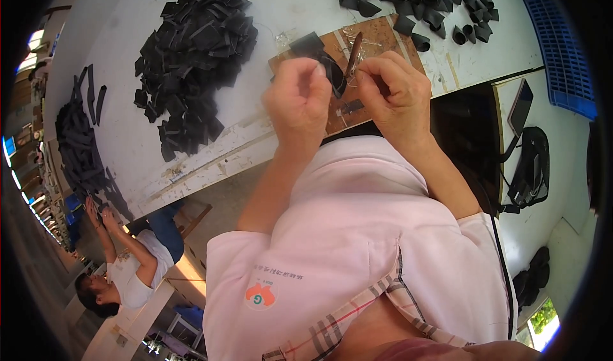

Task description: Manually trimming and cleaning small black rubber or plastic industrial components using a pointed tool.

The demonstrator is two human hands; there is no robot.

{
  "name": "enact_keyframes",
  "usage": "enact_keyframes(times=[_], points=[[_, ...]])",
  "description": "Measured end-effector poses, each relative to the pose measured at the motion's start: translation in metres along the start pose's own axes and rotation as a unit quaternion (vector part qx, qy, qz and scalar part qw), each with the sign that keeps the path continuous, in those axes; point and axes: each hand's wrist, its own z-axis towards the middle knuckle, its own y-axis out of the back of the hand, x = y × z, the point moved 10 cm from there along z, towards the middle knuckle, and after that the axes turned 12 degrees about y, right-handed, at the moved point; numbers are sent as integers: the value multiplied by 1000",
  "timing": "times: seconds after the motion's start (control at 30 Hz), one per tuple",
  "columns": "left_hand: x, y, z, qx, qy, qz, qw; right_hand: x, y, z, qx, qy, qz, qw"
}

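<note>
- The white tabletop (pixel 108 61) stretches right across in front of the worker, scuffed and stained along its near edge.
- Another person (pixel 140 265) sits at its left end, hands by a heap of long black strips (pixel 80 147).
- The worker's pale pink shirt (pixel 357 227) has a checked trim at the neck.
- A blue plastic crate (pixel 555 48) stands over on the right.
- A big heap of flat black pieces (pixel 195 61) lies left of the hands; a looser heap of curled black pieces (pixel 434 3) is farther off, to the right.
- A brown board (pixel 383 38) sits at the near edge, beneath both hands.
- The left hand (pixel 297 99) is curled, its fingers seemingly pinching a black piece.
- The right hand (pixel 399 96) has its fingers drawn narrow, tips together; I can't tell whether anything is between them.
- That black piece (pixel 333 76) is over the board, just right of the left fingertips; it's curved, its long axis slanting from upper left down toward the worker.
- A thin brown strip (pixel 355 51) is between the hands, near the right fingertips, its narrow end pointing away from the worker, leaning slightly right.
- A round orange emblem (pixel 260 295) with small dark lettering marks the shirt's chest.
</note>
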Motion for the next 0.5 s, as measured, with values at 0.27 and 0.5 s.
enact_keyframes(times=[0.27,0.5], points=[[20,-20,-2,150,135,-284,937,-3,-12,-2,16,-51,145,988],[13,-20,-6,154,124,-295,935,10,-8,-1,21,11,83,996]])
